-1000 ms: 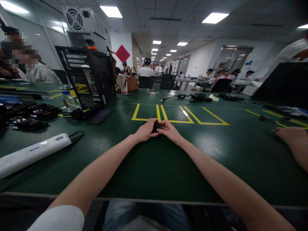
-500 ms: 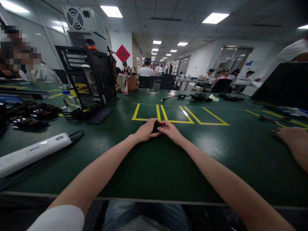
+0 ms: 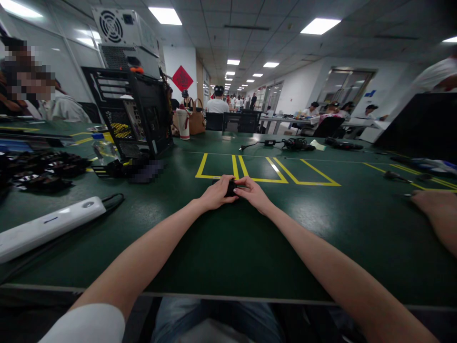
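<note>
My left hand [image 3: 216, 194] is closed around a small black object [image 3: 230, 188] just above the green tabletop [image 3: 228, 247]. Its kind is hidden by my fingers. From the other side, my right hand [image 3: 252, 194] pinches what looks like a thin rod-like piece at the object's right edge; I cannot make out what it is. Both hands meet in front of the yellow tape outlines [image 3: 257, 180] on the table.
At left stand an open black computer case [image 3: 143, 112] and a white power strip [image 3: 53, 227], near a pile of black parts [image 3: 39, 169]. Black cables [image 3: 298, 144] lie at the back. Another person's hand [image 3: 437, 209] rests at the right edge.
My hands stay in nearly the same place and hold. At the far left, a person's head has shifted slightly.
</note>
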### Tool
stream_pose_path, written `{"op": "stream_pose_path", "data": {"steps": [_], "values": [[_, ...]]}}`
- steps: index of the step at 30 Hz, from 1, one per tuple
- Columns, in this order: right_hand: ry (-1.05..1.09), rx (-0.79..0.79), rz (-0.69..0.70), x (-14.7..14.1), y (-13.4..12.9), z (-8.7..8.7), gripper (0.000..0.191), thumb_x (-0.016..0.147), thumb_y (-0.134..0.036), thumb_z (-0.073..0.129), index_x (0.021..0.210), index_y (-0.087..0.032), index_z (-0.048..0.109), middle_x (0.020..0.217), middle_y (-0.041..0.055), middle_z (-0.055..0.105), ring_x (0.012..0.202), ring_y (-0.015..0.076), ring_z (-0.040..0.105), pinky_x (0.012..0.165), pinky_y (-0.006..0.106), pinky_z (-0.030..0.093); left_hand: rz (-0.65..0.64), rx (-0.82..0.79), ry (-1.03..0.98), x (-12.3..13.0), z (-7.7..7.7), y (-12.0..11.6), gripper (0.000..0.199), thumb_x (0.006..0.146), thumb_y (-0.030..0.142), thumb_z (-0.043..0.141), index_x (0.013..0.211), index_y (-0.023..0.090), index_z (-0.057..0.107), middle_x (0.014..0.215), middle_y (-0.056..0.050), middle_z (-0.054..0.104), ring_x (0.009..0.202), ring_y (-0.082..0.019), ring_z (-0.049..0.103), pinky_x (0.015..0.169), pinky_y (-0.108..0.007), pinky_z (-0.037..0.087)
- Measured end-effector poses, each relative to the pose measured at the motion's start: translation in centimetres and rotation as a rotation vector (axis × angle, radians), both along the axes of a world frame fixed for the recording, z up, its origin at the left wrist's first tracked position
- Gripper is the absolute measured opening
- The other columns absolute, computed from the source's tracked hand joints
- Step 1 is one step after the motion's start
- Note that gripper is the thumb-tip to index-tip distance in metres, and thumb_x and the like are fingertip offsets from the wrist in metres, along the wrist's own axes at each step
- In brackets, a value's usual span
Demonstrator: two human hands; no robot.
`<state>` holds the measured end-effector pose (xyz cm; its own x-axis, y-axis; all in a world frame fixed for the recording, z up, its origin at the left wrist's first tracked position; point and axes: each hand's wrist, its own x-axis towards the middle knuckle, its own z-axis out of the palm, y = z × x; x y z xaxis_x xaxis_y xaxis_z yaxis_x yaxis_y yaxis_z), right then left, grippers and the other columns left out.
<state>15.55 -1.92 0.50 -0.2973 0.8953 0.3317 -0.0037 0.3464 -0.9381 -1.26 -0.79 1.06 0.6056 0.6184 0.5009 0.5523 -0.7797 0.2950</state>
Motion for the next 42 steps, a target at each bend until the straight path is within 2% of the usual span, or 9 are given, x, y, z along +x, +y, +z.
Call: {"op": "stream_pose_path", "data": {"steps": [6,11,17,25,31,36,42], "values": [[-0.014,-0.025,0.017,0.12,0.03,0.14,0.031,0.064,-0.022,0.062,0.093,-0.021,0.050,0.100,0.0015,0.052,0.092,0.0152,0.056,0.086,0.035,0.042,0.009,-0.007,0.012,0.00,0.15,-0.13,0.054,0.073,0.040,0.051,0.116,0.019,0.025,0.111,-0.009,0.040,0.096,-0.022,0.049,0.073,-0.036,0.046],[-0.001,-0.010,0.014,0.04,-0.09,0.16,0.028,0.062,-0.023,0.064,0.086,-0.021,0.050,0.098,-0.0001,0.053,0.088,0.0144,0.057,0.084,0.034,0.043,0.007,-0.017,0.017,-0.07,0.31,-0.26,0.054,0.073,0.040,0.051,0.116,0.019,0.025,0.112,-0.009,0.040,0.097,-0.023,0.049,0.072,-0.036,0.046],[-0.043,0.030,-0.036,-0.03,-0.19,0.17,0.021,0.066,-0.029,0.060,0.084,-0.021,0.051,0.088,-0.0004,0.054,0.075,0.0127,0.058,0.075,0.032,0.047,0.003,-0.017,-0.001,0.03,0.15,-0.11,0.056,0.072,0.041,0.052,0.116,0.019,0.025,0.113,-0.010,0.039,0.098,-0.023,0.048,0.074,-0.037,0.045],[-0.123,0.023,-0.044,0.04,0.06,0.27,0.030,0.070,-0.027,0.056,0.098,-0.020,0.049,0.101,0.0041,0.053,0.085,0.0162,0.058,0.077,0.035,0.046,0.005,-0.012,0.013,0.04,0.07,-0.02,0.057,0.072,0.042,0.052,0.116,0.018,0.024,0.113,-0.011,0.040,0.098,-0.023,0.048,0.075,-0.037,0.045],[-0.068,0.029,0.015,0.10,-0.38,0.30,0.029,0.065,-0.023,0.061,0.092,-0.022,0.050,0.099,0.0004,0.053,0.090,0.0149,0.056,0.084,0.034,0.044,0.014,-0.006,0.017,0.04,0.12,-0.14,0.054,0.073,0.040,0.051,0.115,0.018,0.025,0.112,-0.010,0.040,0.097,-0.023,0.048,0.074,-0.037,0.045],[-0.035,0.014,-0.002,-0.09,-0.39,0.16,0.022,0.067,-0.025,0.059,0.087,-0.021,0.051,0.093,-0.0002,0.053,0.080,0.0133,0.058,0.078,0.033,0.046,-0.002,-0.009,0.001,-0.03,0.22,-0.36,0.055,0.073,0.040,0.052,0.115,0.018,0.025,0.112,-0.010,0.039,0.099,-0.023,0.048,0.076,-0.037,0.045],[-0.061,0.002,0.015,-0.07,-0.46,0.39,0.032,0.068,-0.024,0.059,0.098,-0.021,0.050,0.101,0.0031,0.053,0.089,0.0156,0.057,0.083,0.036,0.044,0.003,-0.019,0.012,-0.29,0.29,-0.71,0.055,0.073,0.041,0.051,0.116,0.019,0.024,0.111,-0.010,0.040,0.098,-0.023,0.048,0.076,-0.038,0.045]]}}
